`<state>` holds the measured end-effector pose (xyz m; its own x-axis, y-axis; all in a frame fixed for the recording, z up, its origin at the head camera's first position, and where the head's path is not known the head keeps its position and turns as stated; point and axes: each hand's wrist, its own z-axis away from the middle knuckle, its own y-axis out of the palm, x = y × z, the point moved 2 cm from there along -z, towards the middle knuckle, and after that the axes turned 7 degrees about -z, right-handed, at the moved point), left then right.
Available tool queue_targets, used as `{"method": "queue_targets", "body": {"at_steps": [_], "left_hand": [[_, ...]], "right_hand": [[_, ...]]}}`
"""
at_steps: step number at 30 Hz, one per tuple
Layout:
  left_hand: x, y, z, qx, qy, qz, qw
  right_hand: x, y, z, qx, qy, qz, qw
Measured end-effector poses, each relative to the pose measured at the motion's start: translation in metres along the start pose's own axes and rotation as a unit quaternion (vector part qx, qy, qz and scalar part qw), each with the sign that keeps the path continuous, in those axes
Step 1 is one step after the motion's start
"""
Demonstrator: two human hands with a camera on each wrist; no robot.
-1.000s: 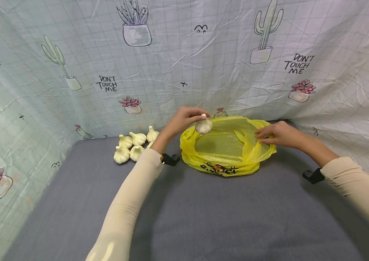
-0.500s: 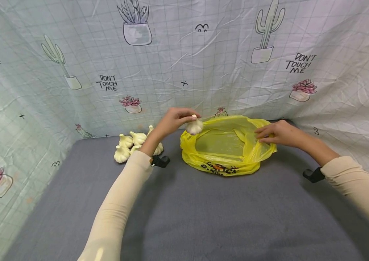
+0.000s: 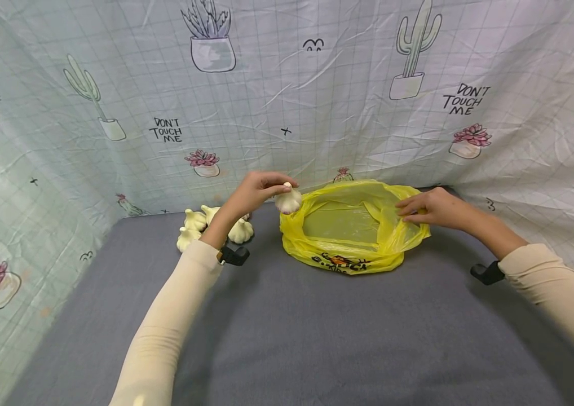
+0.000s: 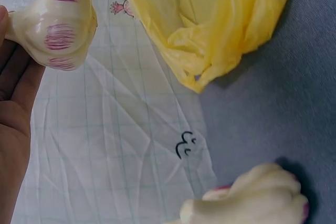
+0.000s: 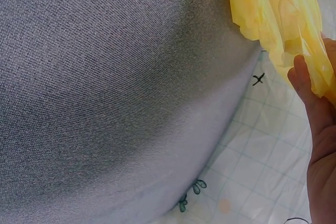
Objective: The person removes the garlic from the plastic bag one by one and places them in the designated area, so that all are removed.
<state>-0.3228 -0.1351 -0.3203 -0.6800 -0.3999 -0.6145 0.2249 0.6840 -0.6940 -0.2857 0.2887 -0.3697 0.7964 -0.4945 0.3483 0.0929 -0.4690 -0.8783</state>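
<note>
My left hand (image 3: 252,195) pinches a white garlic bulb (image 3: 288,201) by its stem, just left of the yellow plastic bag (image 3: 340,263). Purple streaks mark this bulb (image 4: 59,27) in the left wrist view. The bag lies with its mouth open, and no garlic shows inside. At its right rim, my right hand (image 3: 438,208) holds the plastic between thumb and fingers (image 5: 302,74). Several more garlic bulbs (image 3: 241,231) sit in a group on the left of the table, partly hidden behind my left forearm.
A grey cloth covers the table (image 3: 338,338). Close behind the bag and garlic hangs a pale curtain (image 3: 277,101) with cactus prints, which also runs along both sides.
My left hand has moved left with the garlic bulb, from over the bag's left part to beside its left rim. The right hand and the bag have stayed put.
</note>
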Motion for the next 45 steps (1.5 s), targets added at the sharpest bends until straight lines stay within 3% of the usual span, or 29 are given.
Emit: {"method": "queue_targets", "body": {"at_steps": [2, 9, 11, 21, 26, 29, 36, 45], "left_hand": [[0.002, -0.002, 0.003, 0.000, -0.003, -0.001, 1.0000], [-0.025, -0.013, 0.021, 0.001, -0.040, 0.005, 0.9992], [-0.025, -0.015, 0.024, 0.000, -0.045, 0.001, 0.9990], [-0.026, -0.027, 0.039, -0.002, -0.023, -0.044, 0.9988], [-0.030, -0.033, 0.050, -0.002, -0.033, -0.050, 0.9982], [-0.028, -0.037, 0.057, -0.004, -0.034, -0.058, 0.9977], [-0.002, -0.045, 0.072, -0.003, -0.023, -0.085, 0.9961], [0.001, -0.058, 0.089, -0.002, -0.014, -0.108, 0.9941]], "right_hand": [[0.000, 0.000, 0.000, 0.002, 0.003, 0.001, 1.000], [-0.002, 0.001, 0.000, 0.002, 0.010, 0.002, 1.000], [-0.003, 0.001, 0.001, 0.000, 0.008, 0.003, 1.000], [-0.005, 0.002, 0.001, -0.008, -0.009, 0.006, 1.000], [-0.005, 0.003, 0.001, -0.008, -0.006, 0.006, 1.000], [-0.004, 0.003, 0.001, -0.009, -0.004, 0.005, 1.000], [-0.005, 0.004, 0.004, -0.007, 0.010, -0.006, 1.000], [-0.006, 0.004, 0.007, -0.017, 0.006, -0.012, 1.000]]}}
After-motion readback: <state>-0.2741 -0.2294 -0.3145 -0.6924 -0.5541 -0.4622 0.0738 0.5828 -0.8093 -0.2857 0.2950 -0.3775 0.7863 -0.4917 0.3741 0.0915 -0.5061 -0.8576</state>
